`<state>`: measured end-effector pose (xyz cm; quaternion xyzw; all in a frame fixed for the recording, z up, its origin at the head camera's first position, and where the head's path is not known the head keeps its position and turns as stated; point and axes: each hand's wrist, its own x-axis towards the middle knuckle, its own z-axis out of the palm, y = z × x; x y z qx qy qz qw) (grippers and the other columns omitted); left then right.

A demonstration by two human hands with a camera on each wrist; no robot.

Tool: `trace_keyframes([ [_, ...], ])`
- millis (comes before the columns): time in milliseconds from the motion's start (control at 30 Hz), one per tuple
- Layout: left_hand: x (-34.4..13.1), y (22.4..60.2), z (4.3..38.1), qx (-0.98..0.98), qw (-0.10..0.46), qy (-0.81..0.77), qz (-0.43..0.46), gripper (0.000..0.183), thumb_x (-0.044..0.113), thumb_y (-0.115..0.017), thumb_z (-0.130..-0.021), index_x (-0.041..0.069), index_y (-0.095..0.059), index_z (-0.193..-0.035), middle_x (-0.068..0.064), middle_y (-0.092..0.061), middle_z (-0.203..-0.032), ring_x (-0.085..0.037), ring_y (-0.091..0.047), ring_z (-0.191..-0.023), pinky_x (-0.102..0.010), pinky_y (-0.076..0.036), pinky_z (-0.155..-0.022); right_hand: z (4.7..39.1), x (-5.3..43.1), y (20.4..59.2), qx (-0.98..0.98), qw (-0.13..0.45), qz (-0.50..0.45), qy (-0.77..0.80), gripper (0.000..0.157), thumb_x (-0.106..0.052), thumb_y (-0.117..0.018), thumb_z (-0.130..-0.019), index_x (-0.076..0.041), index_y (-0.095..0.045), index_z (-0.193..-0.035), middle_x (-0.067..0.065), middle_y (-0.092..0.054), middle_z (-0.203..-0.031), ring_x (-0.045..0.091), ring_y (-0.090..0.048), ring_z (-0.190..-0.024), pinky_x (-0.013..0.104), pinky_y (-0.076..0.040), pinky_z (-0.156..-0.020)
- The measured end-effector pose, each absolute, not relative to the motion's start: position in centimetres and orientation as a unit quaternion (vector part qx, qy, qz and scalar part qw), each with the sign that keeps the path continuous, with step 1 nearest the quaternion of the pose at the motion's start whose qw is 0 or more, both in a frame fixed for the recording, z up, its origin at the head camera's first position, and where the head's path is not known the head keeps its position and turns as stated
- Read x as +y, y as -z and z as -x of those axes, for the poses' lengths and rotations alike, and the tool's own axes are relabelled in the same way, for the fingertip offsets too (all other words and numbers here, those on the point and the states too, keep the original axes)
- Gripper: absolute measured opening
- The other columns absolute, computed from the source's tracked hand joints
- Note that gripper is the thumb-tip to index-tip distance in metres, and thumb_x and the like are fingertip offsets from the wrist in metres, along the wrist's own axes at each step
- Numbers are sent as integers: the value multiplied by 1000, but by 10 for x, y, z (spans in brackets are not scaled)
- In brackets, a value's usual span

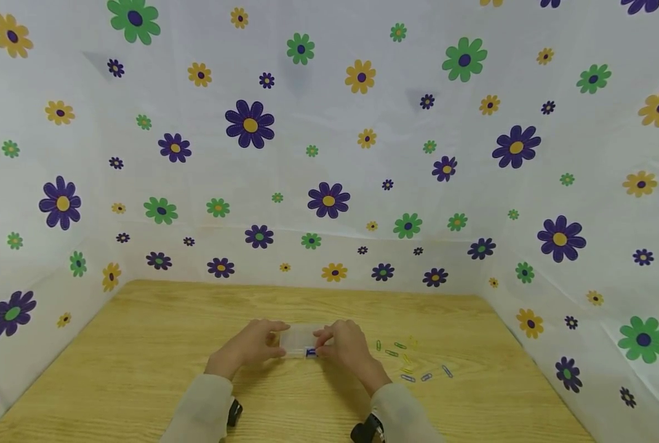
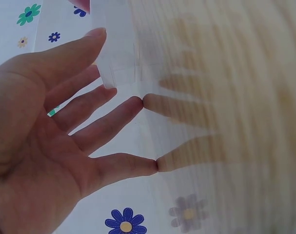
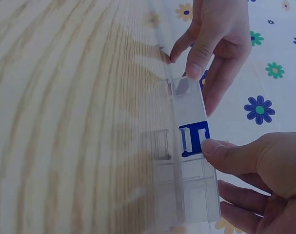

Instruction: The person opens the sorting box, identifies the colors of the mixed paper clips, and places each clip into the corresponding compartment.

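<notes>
A clear plastic box (image 1: 297, 338) with a blue latch (image 3: 190, 141) on its front side rests on the table. My left hand (image 1: 251, 346) holds the left end, its thumb near the front corner and its fingers around the end and back. At the right part of the box is my right hand (image 1: 348, 351), with the thumb (image 3: 213, 148) on the edge of the blue latch and other fingers behind the box. In the left wrist view only a translucent end of the box (image 2: 119, 58) shows, between the left thumb and fingers. The lid appears closed.
Several paper clips lie loose to the right of my right hand, including a green clip (image 1: 400, 346), a yellow clip (image 1: 407, 359) and a blue clip (image 1: 447, 371). A white cloth (image 1: 307, 166) printed with flowers walls the wooden table (image 1: 196, 320) at the back and sides.
</notes>
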<state>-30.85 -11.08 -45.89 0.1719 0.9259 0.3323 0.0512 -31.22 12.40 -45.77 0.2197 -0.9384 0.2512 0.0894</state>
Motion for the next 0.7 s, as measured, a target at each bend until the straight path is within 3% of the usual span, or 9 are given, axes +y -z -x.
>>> trace_keyframes([
  [200,-111,459,309,923,50,-339,-176,52,14,-78,-91,9,-63,-141,-17,-60,-146,-42,-62,-128,-57,-48,-109,309,121,452,-941,105,-232,-224,9,-6,-88,-78,-12,-83,-74,2,-81,-105,28,-76,-103,36,-62,-79],
  [433,-112,464,308,917,47,-346,-191,52,13,-78,-91,6,-63,-140,-18,-61,-145,-43,-62,-129,-57,-48,-110,309,120,454,-944,102,-229,-215,11,-8,-89,-77,-13,-82,-71,2,-81,-106,28,-76,-100,34,-60,-76],
  [700,-114,462,308,920,56,-343,-180,53,16,-78,-91,9,-63,-141,-17,-61,-146,-41,-61,-130,-57,-47,-111,308,116,451,-946,92,-224,-215,12,-5,-89,-77,-12,-81,-71,4,-81,-107,30,-77,-101,23,-51,-67],
])
